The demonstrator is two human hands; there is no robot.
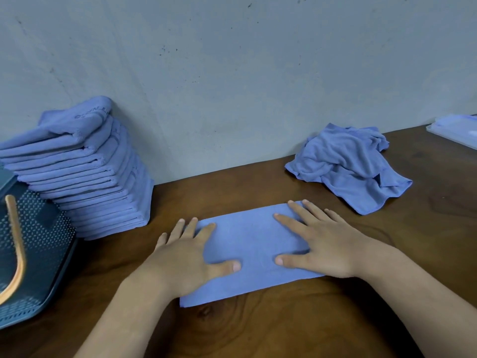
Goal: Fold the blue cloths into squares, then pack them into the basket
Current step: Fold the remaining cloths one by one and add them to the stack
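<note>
**STATUS: FOLDING UNDER WAY, PACKING NOT BEGUN**

Left hand [191, 257] and right hand [322, 244] lie flat with fingers spread and grip nothing. Both press on the blue rectangular microfibre cloth [255, 251], one hand on each end. This cloth lies on the dark brown wooden table [387, 293], directly in front of the person.

Orientation: the cloth is an oblong, not yet a square. Its long axis runs close to the 9-to-3 line, the 3 o'clock end tipped slightly away from the person.

Done: a tall stack of folded blue cloths [85, 171] stands at 10 o'clock, against the wall.

Left, as judged:
1. At least one further fold across the long axis.
2. The crumpled heap of blue cloths [346, 166] at 2 o'clock.
3. Packing. The dark teal perforated plastic basket [36, 254] at 9 o'clock shows no cloth in its visible part.
</note>
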